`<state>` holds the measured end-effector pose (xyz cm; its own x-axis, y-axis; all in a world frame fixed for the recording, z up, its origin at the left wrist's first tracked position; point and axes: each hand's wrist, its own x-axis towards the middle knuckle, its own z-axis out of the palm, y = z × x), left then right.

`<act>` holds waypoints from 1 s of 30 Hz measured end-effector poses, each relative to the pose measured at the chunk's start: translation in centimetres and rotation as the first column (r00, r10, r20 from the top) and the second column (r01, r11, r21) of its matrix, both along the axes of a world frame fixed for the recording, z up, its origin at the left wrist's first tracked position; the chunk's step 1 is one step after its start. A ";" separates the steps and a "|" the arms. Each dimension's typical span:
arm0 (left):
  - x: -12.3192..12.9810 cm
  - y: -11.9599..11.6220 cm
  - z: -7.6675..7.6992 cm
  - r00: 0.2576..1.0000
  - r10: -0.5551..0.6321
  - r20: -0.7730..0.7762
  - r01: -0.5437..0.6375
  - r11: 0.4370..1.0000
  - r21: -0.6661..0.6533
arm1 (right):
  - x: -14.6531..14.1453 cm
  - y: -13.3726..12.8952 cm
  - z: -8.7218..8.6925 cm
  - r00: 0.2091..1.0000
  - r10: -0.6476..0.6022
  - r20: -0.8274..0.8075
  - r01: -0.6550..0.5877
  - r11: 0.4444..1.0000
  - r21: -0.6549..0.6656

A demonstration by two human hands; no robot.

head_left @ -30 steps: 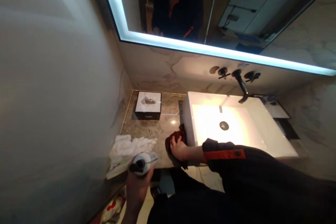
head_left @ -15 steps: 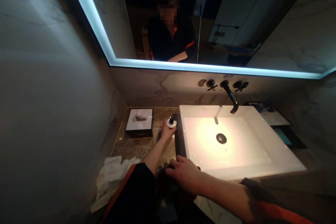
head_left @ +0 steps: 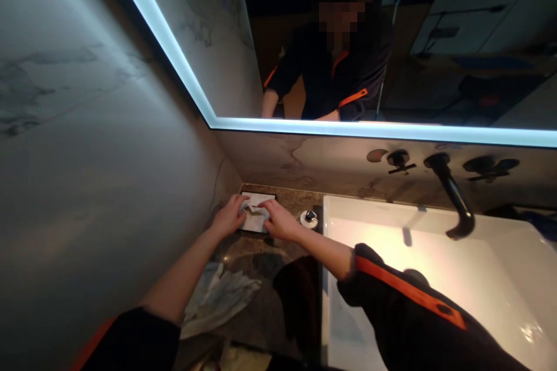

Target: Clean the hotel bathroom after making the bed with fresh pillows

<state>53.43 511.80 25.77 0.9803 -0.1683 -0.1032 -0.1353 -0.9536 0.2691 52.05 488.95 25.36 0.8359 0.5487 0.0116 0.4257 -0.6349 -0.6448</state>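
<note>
A dark-sided tissue box (head_left: 256, 225) with a white top stands in the back left corner of the counter. Over its opening, a bit of white tissue (head_left: 251, 208) shows between my two hands. My left hand (head_left: 229, 218) is at the box's left side, its fingers closed on the tissue. From the right, my right hand (head_left: 281, 221) reaches in with bent fingers that also pinch at the tissue; the fingertips are small and partly hidden. A white bottle with a black pump (head_left: 309, 218) stands beside my right wrist, untouched.
A white sink (head_left: 343, 208) fills the right side, with a black spout (head_left: 455, 197) and a cross handle (head_left: 400, 161) on the wall. A crumpled whitish cloth (head_left: 221, 298) lies at the counter's front left. A lit mirror (head_left: 348, 126) hangs above.
My left hand has let go of the pump bottle and moved left to the tissue box. My right hand has moved from the sink's front edge to the box. The view has shifted left.
</note>
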 end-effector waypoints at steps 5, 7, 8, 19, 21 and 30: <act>2.6 0.0 -1.2 0.951 -0.147 -0.271 0.194 0.969 0.155 | 4.0 3.8 -1.5 0.987 0.141 -0.080 -0.159 0.933 -0.323; 3.2 -0.3 -0.8 0.918 -0.191 -0.348 0.269 0.944 0.193 | 4.6 4.8 -1.1 0.969 0.219 -0.117 -0.248 0.847 -0.469; 3.5 -0.5 -0.3 0.895 -0.209 -0.394 0.311 0.926 0.215 | 4.9 5.3 -0.7 0.961 0.238 -0.138 -0.275 0.810 -0.518; 5.1 -1.0 0.6 0.807 -0.210 -0.552 0.389 0.892 0.229 | 6.3 2.4 0.9 0.997 0.052 -0.058 -0.070 0.920 -0.386; 5.5 -1.2 0.0 0.808 -0.182 -0.561 0.362 0.904 0.228 | 6.6 1.7 0.9 0.999 -0.037 -0.027 0.026 0.936 -0.350; 5.4 -0.9 -0.7 0.815 -0.158 -0.558 0.322 0.923 0.210 | 8.0 4.4 -2.2 0.892 0.390 0.227 -0.284 0.876 -0.390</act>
<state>58.84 510.90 25.05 0.6951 -0.2737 -0.6648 -0.2879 -0.9533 0.0914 60.09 493.39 23.18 0.5859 0.8102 -0.0142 0.7865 -0.5728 -0.2309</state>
